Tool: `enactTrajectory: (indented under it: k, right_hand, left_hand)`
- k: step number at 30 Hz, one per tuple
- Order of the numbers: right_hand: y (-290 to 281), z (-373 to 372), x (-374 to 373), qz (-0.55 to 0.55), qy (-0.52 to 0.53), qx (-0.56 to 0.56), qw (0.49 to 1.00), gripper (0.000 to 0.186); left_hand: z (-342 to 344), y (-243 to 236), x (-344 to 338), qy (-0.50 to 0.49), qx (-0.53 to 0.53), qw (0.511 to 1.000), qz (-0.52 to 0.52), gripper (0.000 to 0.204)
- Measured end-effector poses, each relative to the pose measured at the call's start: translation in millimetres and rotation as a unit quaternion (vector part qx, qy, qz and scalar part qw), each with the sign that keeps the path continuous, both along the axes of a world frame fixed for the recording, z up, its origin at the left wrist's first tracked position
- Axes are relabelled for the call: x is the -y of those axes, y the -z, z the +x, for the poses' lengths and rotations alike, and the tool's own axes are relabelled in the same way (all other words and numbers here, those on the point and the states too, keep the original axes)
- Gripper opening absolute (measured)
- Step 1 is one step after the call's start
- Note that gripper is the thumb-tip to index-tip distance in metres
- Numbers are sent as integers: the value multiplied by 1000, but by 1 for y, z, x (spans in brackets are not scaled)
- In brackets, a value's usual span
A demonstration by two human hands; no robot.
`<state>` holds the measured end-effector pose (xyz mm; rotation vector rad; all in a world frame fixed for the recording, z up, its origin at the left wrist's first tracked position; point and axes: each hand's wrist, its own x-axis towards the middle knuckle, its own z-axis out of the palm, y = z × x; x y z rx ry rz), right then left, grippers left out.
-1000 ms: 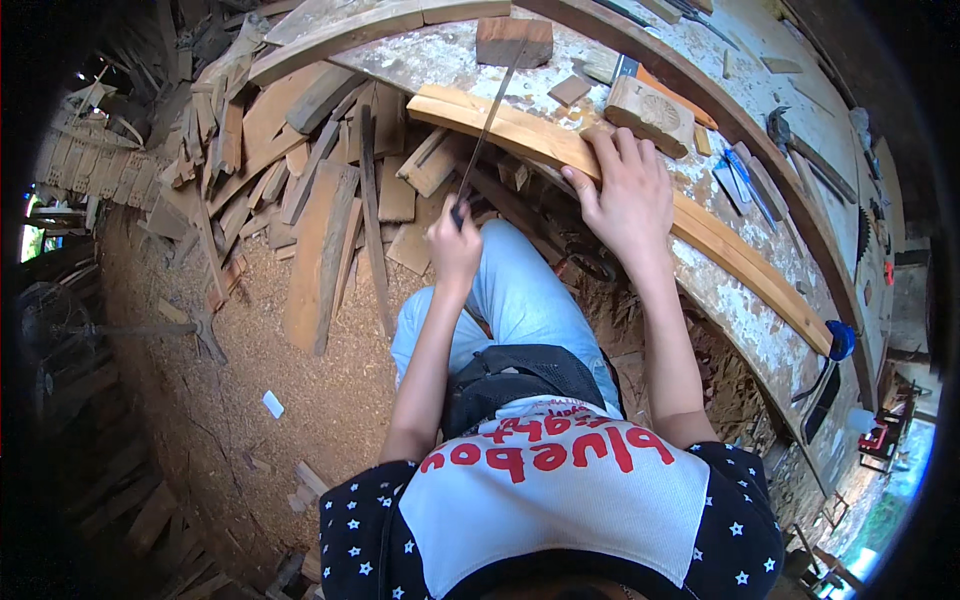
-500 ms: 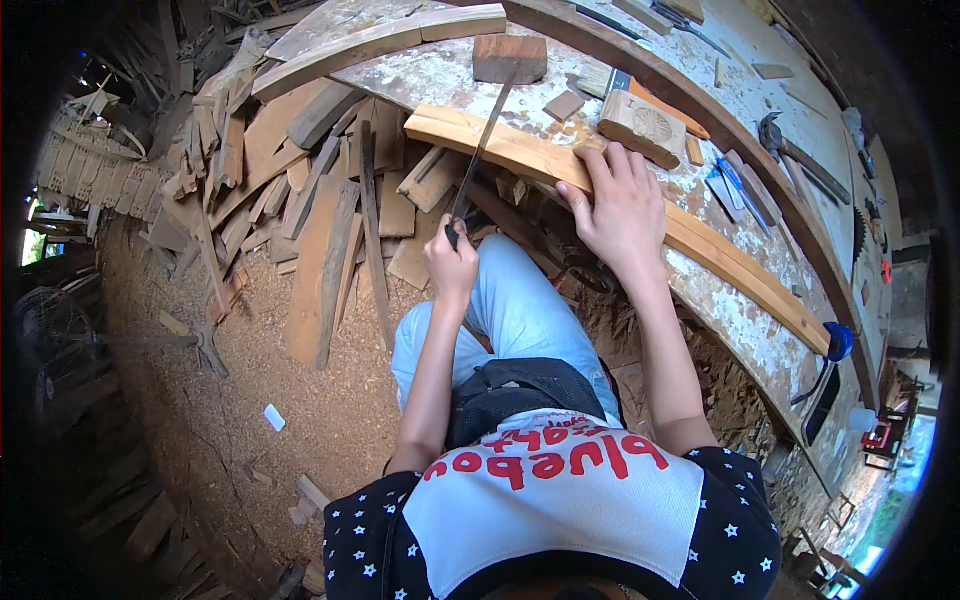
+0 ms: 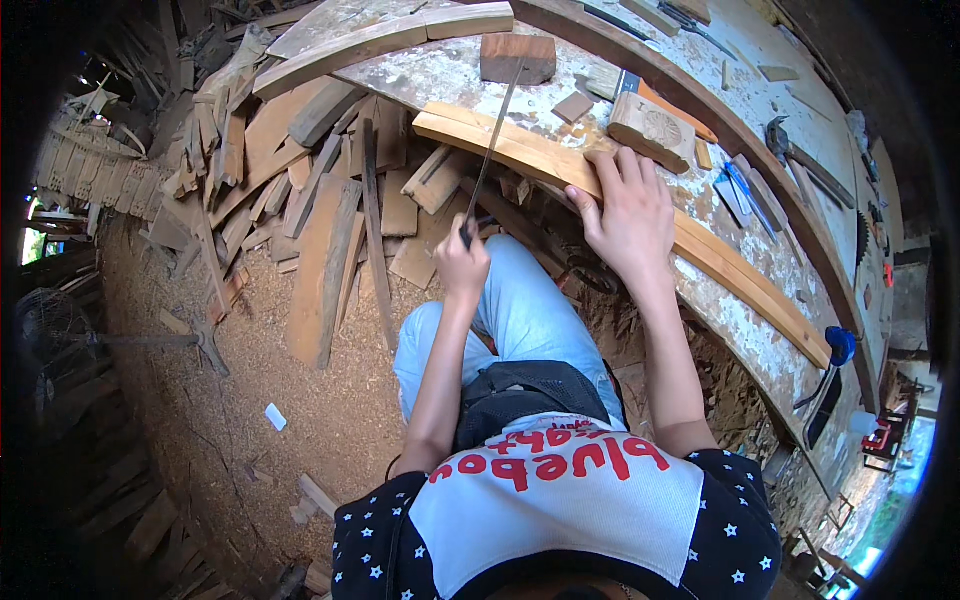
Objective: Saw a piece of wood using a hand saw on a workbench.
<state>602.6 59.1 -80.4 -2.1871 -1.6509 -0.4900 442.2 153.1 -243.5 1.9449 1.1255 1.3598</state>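
Observation:
My left hand is closed around the black handle of what looks like a handsaw, seen nearly edge-on. Its long, thin dark blade crosses a pale wooden strip near that strip's left end, and the tip reaches a reddish-brown wood block. Over the middle of the same strip lies my right hand, gripping it with the fingers on top and the thumb at the near side. The strip runs along the workbench's near edge, and its left end juts past that edge.
A carved wood block, a blue pen and a hammer lie on the bench. A blue clamp sits at the strip's right end. Wood offcuts pile up at the left, on the sawdust-covered floor. Farther left stands a fan.
My left hand and the saw handle have shifted slightly right, so the blade stands a little more upright. The right hand keeps its place on the strip. The whole view has shifted slightly.

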Motion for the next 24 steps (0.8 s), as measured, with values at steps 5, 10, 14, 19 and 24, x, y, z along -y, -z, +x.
enactTrajectory:
  k: [5, 10, 14, 19, 24]
  right_hand:
    - [-2, -2, 1, 6, -9, -4, 1000, 39]
    - [2, -3, 0, 10, -11, 1, 1000, 39]
    - [-1, 0, 3, 15, -13, 11, 1000, 40]
    - [-2, -3, 2, 2, -11, -3, 1000, 40]
    - [1, -2, 1, -4, -8, -3, 1000, 40]
  left_hand:
    - [28, -71, -14, -14, -25, 998, 63, 16]
    - [-5, 4, -12, -10, -14, 998, 64, 20]
    - [23, -56, -16, 1, -25, 999, 37, 24]
    - [6, -10, -11, -50, -25, 995, 79, 21]
    - [7, -6, -9, -20, 5, 999, 49, 21]
